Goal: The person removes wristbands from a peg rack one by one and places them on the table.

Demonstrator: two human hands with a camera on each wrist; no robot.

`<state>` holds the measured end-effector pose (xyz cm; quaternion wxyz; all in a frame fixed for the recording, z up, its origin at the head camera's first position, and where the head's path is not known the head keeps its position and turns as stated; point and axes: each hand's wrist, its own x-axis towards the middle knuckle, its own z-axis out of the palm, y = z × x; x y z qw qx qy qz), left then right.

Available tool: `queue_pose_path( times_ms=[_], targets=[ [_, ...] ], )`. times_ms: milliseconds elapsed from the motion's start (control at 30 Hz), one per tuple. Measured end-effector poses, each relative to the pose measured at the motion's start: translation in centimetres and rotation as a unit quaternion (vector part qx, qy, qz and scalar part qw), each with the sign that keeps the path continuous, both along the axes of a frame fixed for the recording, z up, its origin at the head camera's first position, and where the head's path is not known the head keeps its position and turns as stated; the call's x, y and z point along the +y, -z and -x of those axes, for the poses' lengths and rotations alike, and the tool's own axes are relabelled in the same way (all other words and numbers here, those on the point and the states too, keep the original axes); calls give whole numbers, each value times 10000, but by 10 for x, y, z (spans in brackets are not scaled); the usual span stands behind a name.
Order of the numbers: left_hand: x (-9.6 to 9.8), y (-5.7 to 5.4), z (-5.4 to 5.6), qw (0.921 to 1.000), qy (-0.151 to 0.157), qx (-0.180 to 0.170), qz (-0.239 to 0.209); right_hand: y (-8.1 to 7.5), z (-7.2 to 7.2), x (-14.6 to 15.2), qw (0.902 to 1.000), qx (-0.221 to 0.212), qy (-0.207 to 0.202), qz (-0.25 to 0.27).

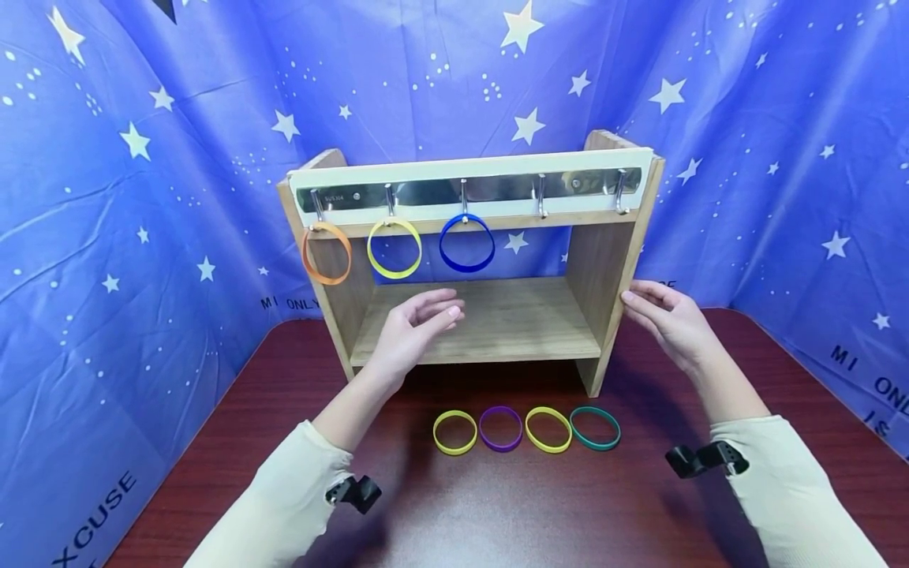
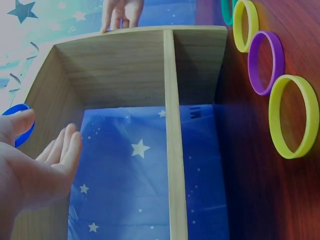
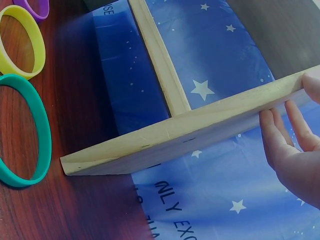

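Head view: the left hand (image 1: 419, 327) has its fingers released and relaxed, gripping nothing. They are in front of a pale, wood-grained rack (image 1: 511, 315). Above them, five metal hooks (image 1: 542, 197) project from a glossy strip (image 1: 490, 191) on a white board (image 1: 461, 168). Three smooth, circular bands hang there: a blue band (image 1: 466, 268) just above the fingertips, a yellow band (image 1: 394, 275) to their upper left and an orange band (image 1: 328, 280) beyond it. Four bands lie below the left fingertips on the dark red tabletop (image 1: 497, 513), left to right: a near yellow band (image 1: 455, 453), a purple band (image 1: 501, 450), a second yellow band (image 1: 548, 450) and a green band (image 1: 595, 447). The right hand (image 1: 663, 319) grasps nothing; its slightly bent fingers touch the rack's side panel

Left wrist view: the left thumb partly hides the blue band. The frame edge cuts off the left hand and, beyond its fingers, the green band

Right wrist view: the right fingertips rest on the panel's outer face, the thumb on its narrow front edge. The thumb is cut off, as are the purple and green bands far left of the fingers
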<state>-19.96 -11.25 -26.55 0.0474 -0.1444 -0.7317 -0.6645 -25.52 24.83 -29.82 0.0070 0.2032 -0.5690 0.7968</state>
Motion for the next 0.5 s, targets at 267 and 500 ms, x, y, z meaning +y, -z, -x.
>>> queue_pose_path(
  times_ms=[267,500],
  targets=[
    [5,-5,6,9968,-53,-2,-794,0,0,0,10000,22,-15,-17],
    [9,-8,13,9746,376,-341,-2183,1,0,0,10000,44,-21,28]
  ],
)
